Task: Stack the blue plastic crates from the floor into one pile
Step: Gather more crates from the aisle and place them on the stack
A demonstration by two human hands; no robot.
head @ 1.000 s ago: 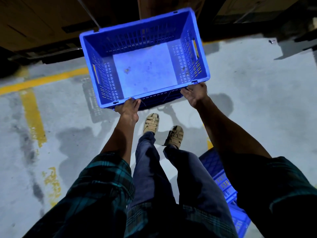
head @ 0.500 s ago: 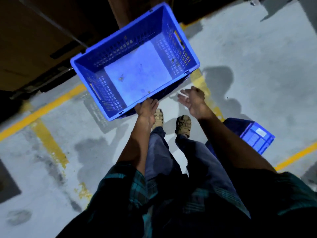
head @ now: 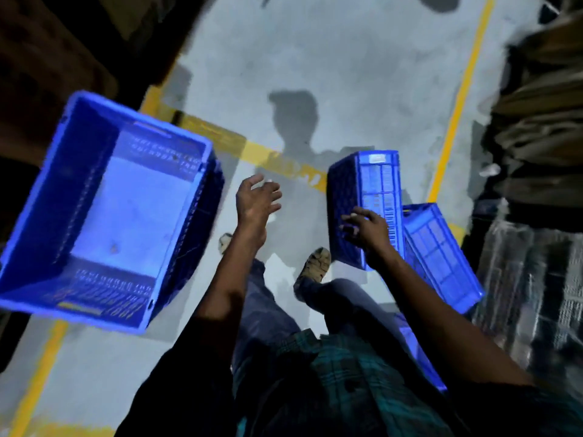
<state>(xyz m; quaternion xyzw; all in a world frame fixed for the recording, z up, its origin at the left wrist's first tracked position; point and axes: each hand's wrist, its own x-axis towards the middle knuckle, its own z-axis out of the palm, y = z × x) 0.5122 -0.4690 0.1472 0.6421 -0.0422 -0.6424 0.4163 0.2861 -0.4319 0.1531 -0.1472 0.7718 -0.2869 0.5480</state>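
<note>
Reaching right hand point(head: 366, 228) touches tipped crate point(head: 362, 197); left hand point(head: 257, 200) released, empty.

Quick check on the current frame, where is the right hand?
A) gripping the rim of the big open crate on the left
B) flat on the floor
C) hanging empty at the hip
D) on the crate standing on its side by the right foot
D: the right hand has its fingers on the tipped crate, while the open crate sits apart at left with neither hand on it.
</note>
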